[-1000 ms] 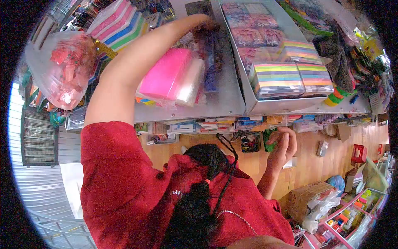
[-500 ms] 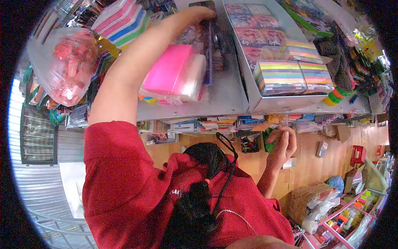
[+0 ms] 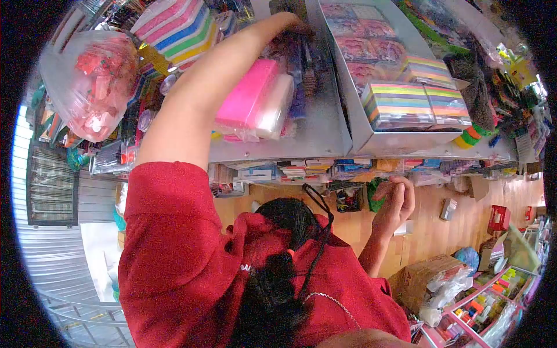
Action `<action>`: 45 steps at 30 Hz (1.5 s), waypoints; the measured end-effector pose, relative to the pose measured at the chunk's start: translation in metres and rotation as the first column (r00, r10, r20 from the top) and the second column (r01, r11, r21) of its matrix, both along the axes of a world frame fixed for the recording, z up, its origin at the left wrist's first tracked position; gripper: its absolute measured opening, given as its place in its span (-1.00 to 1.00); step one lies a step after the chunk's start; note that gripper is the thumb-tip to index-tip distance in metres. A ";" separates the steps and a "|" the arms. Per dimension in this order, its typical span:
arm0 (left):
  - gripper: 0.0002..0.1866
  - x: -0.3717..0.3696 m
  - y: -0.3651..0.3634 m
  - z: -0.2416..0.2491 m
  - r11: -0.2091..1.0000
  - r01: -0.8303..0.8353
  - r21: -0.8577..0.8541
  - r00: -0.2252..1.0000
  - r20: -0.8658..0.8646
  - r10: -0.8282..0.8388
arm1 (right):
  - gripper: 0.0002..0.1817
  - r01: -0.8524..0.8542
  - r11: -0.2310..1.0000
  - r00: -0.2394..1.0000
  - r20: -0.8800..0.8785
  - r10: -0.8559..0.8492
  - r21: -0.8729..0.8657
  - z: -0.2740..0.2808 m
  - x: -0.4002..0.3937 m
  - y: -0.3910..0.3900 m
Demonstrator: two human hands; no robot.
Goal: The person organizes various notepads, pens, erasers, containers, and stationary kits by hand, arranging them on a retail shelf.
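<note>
Pink packet (image 3: pixel 246 95) near left hand (image 3: pixel 295 26), grip unclear; right hand (image 3: pixel 397 200) loosely open; shirt (image 3: pixel 174 238) with partly hidden white lettering (image 3: pixel 246 268).

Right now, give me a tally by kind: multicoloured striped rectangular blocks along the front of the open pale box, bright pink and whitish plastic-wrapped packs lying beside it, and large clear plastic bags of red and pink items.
Striped blocks: 2
Pink pack: 1
Whitish pack: 1
Clear bag: 1
Total: 5
</note>
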State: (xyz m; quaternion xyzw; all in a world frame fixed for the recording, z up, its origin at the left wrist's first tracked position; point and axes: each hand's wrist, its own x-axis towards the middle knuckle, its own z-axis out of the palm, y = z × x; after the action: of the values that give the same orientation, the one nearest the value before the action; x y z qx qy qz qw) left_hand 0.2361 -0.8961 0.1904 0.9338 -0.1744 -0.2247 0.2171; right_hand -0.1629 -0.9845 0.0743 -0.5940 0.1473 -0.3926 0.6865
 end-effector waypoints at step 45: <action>-0.70 0.063 -0.023 -0.042 0.989 -0.026 -0.143 0.982 -0.188 -0.001 | -0.77 0.075 0.995 0.997 -0.001 -0.075 0.071 -0.006 -0.010 -0.002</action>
State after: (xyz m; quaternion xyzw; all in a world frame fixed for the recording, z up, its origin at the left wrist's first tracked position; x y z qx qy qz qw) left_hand 0.2994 -0.9192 0.1485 0.8913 -0.1632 -0.2970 0.3012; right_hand -0.1725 -0.9866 0.0685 -0.5629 0.1826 -0.4131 0.6922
